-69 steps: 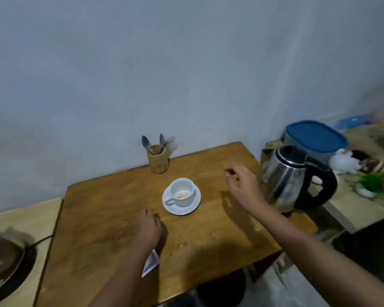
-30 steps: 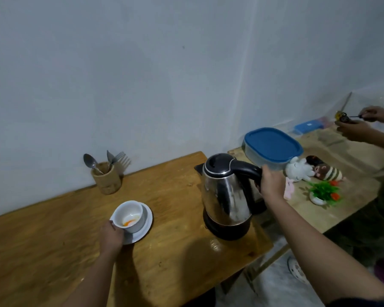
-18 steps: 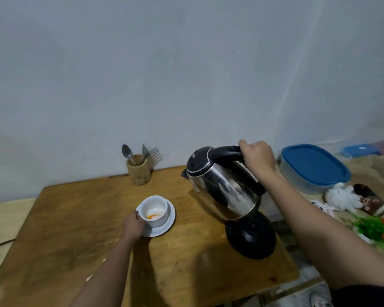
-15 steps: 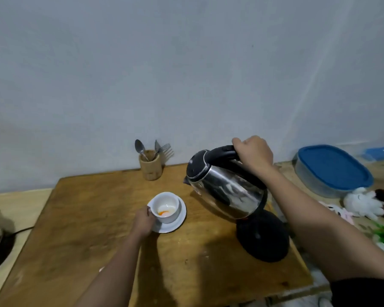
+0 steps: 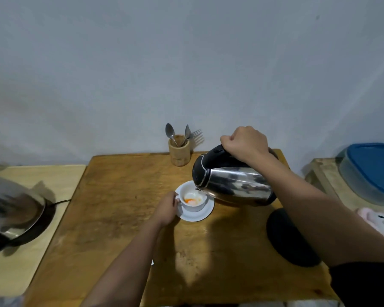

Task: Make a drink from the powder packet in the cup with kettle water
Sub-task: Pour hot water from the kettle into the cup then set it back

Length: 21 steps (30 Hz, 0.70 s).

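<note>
The right hand [image 5: 245, 144] is clenched round the black handle of the tilted steel kettle [image 5: 233, 185] — spout at the white cup [image 5: 193, 199] on its saucer [image 5: 196, 214], steadied by left hand [image 5: 166, 208] fingers. 1 risk: a surge could scald them.

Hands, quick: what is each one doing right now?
Left hand: closed on the cup, at its handle side.
Right hand: closed around the kettle handle, tipping its spout over the cup.
</note>
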Tool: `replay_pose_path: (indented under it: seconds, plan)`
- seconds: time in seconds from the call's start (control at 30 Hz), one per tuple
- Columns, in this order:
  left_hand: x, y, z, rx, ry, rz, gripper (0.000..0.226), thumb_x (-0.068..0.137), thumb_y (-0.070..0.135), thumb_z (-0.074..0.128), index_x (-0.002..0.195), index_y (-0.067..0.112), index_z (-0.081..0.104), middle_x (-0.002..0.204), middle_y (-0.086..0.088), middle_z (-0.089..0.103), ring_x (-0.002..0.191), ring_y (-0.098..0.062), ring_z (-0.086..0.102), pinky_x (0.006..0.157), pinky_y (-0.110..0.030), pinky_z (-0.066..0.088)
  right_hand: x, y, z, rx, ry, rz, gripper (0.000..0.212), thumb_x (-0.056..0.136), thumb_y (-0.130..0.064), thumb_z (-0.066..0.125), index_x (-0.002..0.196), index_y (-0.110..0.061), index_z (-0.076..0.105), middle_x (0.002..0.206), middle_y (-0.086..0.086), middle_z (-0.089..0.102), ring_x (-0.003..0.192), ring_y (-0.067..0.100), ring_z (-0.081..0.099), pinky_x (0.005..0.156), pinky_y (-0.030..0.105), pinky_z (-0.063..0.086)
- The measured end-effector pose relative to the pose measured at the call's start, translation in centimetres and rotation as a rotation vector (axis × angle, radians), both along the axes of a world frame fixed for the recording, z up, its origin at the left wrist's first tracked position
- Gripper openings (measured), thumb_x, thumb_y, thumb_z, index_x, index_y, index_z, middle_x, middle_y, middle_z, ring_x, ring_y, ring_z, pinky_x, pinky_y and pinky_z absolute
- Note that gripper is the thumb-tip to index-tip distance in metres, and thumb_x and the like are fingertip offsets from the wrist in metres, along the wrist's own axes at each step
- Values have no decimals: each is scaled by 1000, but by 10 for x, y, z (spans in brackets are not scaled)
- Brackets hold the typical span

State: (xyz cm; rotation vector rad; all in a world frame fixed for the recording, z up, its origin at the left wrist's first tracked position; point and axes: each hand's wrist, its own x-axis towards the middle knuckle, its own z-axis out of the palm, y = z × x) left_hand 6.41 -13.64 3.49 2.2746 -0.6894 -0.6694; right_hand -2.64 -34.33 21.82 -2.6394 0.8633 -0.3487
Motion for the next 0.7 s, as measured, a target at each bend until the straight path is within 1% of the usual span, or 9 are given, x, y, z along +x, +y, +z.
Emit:
replay_pose_path:
  seconds: [0.13, 0.4, 0.57, 0.63, 0.7]
  plan:
    - [6, 3, 0, 4, -13, -17, 22, 95, 17, 42, 107, 4, 55, 109, -18, 62, 89, -22, 53, 74, -29, 39, 8, 8, 0, -57, 20, 26, 43, 84, -29, 45, 45, -14, 34, 45, 0, 32, 43, 16, 30, 47, 24, 22]
    - [10, 3, 1, 3, 2, -39, 21, 94, 16, 44, 107, 3, 55, 108, -20, 62, 87, -22, 51, 74, -30, 38, 17, 19, -9, -151, 48, 66, 41, 85, -31, 43, 49, -12, 40, 49, 1, 36, 46, 16, 34, 48, 24, 26]
    - [12, 5, 2, 6, 34, -42, 24, 94, 16, 46, 113, 5, 56, 112, -18, 62, 98, -28, 56, 79, -31, 42, 16, 23, -11, -164, 39, 65, 39, 84, -31, 44, 52, -9, 46, 49, 1, 37, 47, 17, 35, 50, 25, 28]
    - [11, 5, 2, 6, 38, -38, 26, 94, 17, 46, 116, 6, 55, 114, -17, 62, 96, -25, 55, 78, -31, 42, 15, 24, -11, -171, 42, 67, 39, 84, -31, 44, 51, -10, 45, 49, 1, 37, 47, 17, 35, 50, 25, 28]
    - [10, 4, 2, 5, 42, -31, 27, 95, 17, 46, 118, 6, 55, 116, -17, 62, 94, -22, 53, 78, -30, 41, 14, 26, -10, -180, 42, 63, 41, 84, -30, 45, 47, -11, 40, 48, 1, 36, 45, 16, 33, 48, 24, 26]
